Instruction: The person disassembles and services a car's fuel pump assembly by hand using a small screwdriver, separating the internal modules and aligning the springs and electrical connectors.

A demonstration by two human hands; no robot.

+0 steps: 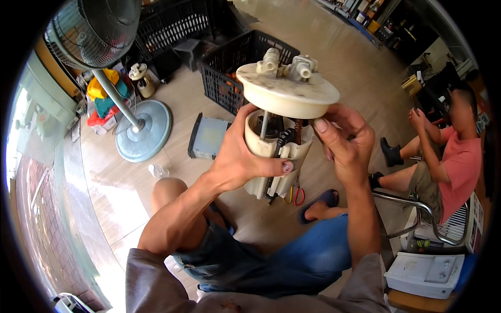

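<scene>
A cream-coloured fuel pump module (276, 148) is held up in front of me, above my knees. Its round, stained lid (289, 94) carries two pipe fittings on top and stands apart from the cup-shaped body. A metal rod, a black coiled tube and a brown spring show in the gap. My left hand (235, 159) is closed around the body, thumb across its front. At the lid's right edge, my right hand (350, 143) has curled fingers, with the thumb against the rim's underside; some fingertips are hidden. Pliers or scissors with red and yellow handles (298, 196) lie on the floor below.
Ahead stands a black plastic crate (222, 86) with orange things inside. Left are a grey box-shaped device (210, 136), a pedestal fan (141, 128) and another pump unit (142, 81). A seated person (456, 156) and a white case (425, 274) are on the right.
</scene>
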